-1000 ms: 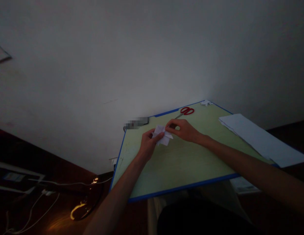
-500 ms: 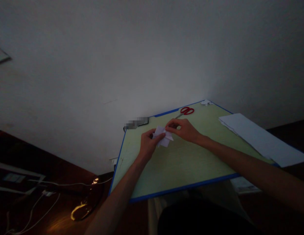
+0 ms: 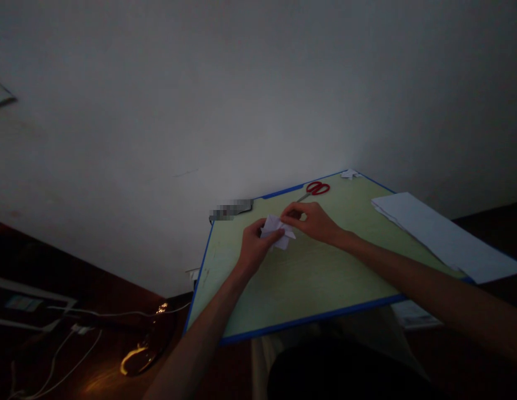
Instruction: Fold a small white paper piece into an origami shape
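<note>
A small piece of folded white paper (image 3: 282, 242) is held above the table (image 3: 325, 272), around its middle. My left hand (image 3: 255, 244) grips it from the left, with the thumb lying across the front and the other fingers partly hidden behind. On the upper right side, my right hand (image 3: 312, 221) pinches the paper's edge between thumb and fingertips. Just beyond my right hand lies a pair of scissors (image 3: 318, 188) with red handles, its blade tips hidden behind that hand.
A stack of white paper sheets (image 3: 441, 233) overhangs the table's right edge. Small white paper pieces (image 3: 350, 174) lie in the far corner. A dark, partly blurred-out object (image 3: 244, 205) sits at the far left edge. The wall (image 3: 258, 111) rises behind. White cables (image 3: 116, 314) run at lower left.
My left hand and the folded paper have shifted very slightly to the right. The right hand keeps its pinch in nearly the same place.
</note>
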`<action>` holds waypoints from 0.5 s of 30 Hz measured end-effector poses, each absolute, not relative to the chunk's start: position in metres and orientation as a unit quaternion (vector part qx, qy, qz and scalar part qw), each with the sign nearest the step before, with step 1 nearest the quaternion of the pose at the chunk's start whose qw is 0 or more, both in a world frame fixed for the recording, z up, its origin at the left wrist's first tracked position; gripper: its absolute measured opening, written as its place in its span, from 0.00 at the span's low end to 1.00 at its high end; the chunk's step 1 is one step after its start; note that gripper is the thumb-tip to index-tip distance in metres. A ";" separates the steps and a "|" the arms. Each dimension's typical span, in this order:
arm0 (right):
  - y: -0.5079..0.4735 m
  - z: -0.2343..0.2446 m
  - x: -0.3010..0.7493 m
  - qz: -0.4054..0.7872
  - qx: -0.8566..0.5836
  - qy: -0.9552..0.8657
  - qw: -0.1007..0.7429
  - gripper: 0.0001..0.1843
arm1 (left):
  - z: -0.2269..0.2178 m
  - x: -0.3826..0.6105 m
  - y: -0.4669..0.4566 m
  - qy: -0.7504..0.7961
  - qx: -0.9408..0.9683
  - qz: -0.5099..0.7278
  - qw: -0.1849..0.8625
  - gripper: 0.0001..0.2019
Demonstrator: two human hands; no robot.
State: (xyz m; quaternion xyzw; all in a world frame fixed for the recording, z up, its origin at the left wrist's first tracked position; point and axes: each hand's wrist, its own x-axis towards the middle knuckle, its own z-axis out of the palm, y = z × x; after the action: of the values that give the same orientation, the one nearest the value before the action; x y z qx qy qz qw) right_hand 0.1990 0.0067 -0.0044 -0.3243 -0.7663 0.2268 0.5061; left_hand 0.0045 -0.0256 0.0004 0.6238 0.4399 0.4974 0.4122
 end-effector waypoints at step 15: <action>0.009 -0.007 0.198 0.237 -0.326 -0.763 0.505 0.09 | -0.001 0.003 -0.023 0.453 0.594 0.522 0.411 0.14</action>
State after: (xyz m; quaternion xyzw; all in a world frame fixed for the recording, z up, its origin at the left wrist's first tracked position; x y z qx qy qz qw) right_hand 0.1982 0.0092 -0.0072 -0.3260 -0.7629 0.2374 0.5053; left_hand 0.0029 -0.0226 -0.0010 0.5938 0.4534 0.5224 0.4110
